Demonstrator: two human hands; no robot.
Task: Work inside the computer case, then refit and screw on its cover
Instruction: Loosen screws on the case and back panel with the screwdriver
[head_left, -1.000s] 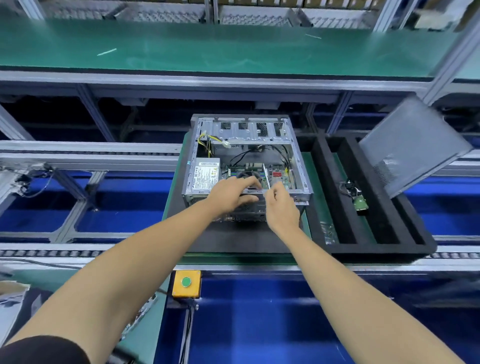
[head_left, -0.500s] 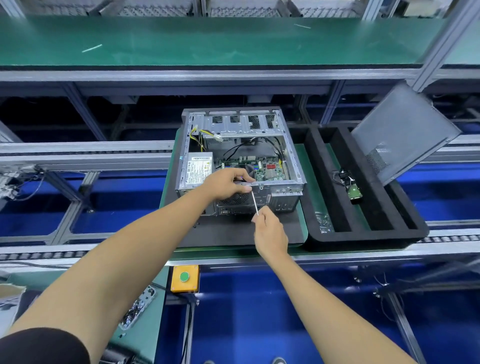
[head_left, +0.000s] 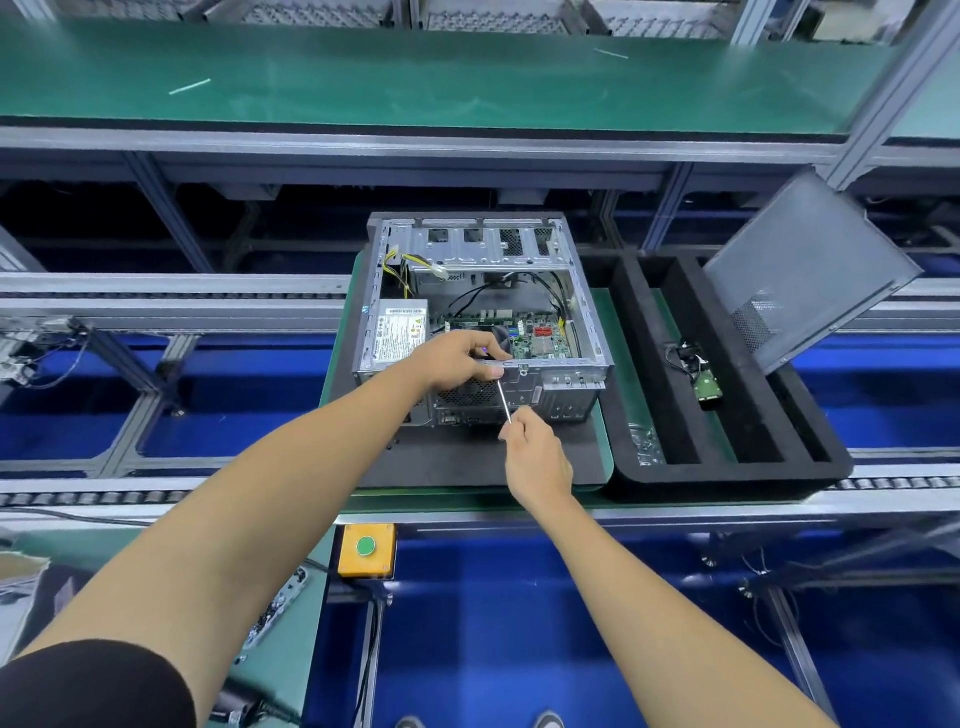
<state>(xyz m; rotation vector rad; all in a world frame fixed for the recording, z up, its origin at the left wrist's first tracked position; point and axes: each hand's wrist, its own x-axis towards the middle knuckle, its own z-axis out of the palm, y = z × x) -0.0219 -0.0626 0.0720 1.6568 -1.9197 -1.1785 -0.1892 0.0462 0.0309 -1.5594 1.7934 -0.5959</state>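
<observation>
L hand (head_left: 457, 358) grips case (head_left: 592, 332) rim to steady it. R hand (head_left: 537, 457) pinches thin tool (head_left: 504, 401), tip at rim, prob. at a fastener. Cover (head_left: 810, 270) off, leaning on tray (head_left: 727, 467).

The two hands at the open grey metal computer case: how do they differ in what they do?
The left hand grips the near top edge of the open grey metal computer case; the right hand stays off it, nearer the person. The right hand pinches a thin silver rod; the left holds no tool. Both are bare.
</observation>
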